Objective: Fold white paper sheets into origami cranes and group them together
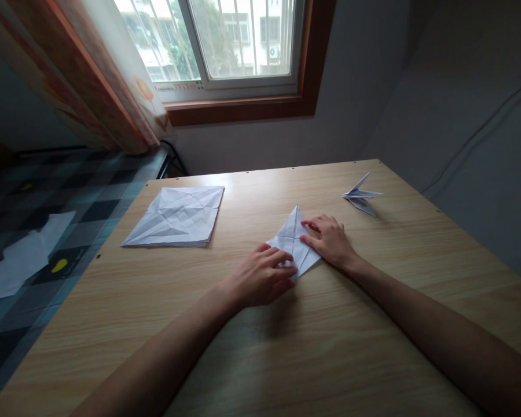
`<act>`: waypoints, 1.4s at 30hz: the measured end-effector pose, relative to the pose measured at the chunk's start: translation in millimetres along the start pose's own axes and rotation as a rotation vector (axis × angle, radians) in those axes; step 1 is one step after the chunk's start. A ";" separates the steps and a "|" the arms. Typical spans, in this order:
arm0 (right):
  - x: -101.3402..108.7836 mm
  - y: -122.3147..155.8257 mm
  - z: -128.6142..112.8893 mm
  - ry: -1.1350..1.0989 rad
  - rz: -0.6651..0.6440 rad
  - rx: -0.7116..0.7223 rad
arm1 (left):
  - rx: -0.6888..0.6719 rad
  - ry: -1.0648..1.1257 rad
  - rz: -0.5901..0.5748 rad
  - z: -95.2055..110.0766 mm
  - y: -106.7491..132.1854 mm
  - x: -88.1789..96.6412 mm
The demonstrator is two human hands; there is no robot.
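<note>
A white sheet of folded paper [292,234], kite-like in outline with crease lines, lies on the table in front of me. My left hand [267,272] covers its lower left part, fingers bent and gripping it near the bottom corner. On the other side, my right hand [330,237] holds the right edge with thumb and curled fingers. The left fingers hide some of the lower folds. Farther right stands a finished-looking folded paper figure [362,194] with pointed flaps, touched by neither hand.
Creased square paper sheets [180,217] lie at the left of the wooden table [191,336]. Beyond the left edge is a checked bed cover [8,330] with white paper pieces [30,255] on it. A window [243,40] and curtain [91,75] are behind.
</note>
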State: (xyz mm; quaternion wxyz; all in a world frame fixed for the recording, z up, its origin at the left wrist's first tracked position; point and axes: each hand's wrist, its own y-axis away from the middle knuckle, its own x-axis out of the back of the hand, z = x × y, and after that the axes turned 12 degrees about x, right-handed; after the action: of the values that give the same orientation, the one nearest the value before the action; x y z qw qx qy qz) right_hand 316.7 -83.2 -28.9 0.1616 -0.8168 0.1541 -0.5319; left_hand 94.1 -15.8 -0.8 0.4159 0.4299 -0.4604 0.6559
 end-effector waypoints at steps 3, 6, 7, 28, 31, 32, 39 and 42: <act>2.2 0.9 -4.9 0.105 -0.041 0.108 | -0.013 -0.031 -0.006 1.7 -0.9 -0.6; 1.7 2.4 -8.4 0.125 -0.095 0.325 | -0.019 -0.041 -0.016 0.4 -1.0 -3.1; 1.0 2.6 -8.9 0.119 -0.149 0.400 | -0.019 -0.034 -0.014 -0.4 -0.8 -4.2; -17.5 -47.2 29.1 0.174 -0.455 0.353 | 0.054 0.030 -0.066 -4.2 4.4 -6.9; -20.3 -53.9 29.8 0.185 -0.388 0.254 | 0.059 0.029 -0.085 -4.9 4.2 -7.5; -20.8 -54.4 29.9 0.176 -0.339 0.221 | 0.062 0.029 -0.088 -5.1 4.3 -7.6; -20.5 -30.6 31.7 -0.260 -0.001 0.014 | 0.068 0.034 -0.085 -5.8 4.9 -7.7; -21.5 -16.8 26.0 -0.582 0.034 -0.055 | 0.067 0.037 -0.091 -5.8 3.9 -7.3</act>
State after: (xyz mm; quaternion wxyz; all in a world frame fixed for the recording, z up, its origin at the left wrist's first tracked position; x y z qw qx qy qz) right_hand 333.6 -56.4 -49.3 0.1857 -0.9365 0.1295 -0.2678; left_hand 91.5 -12.2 -9.9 0.4389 0.4520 -0.4106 0.6592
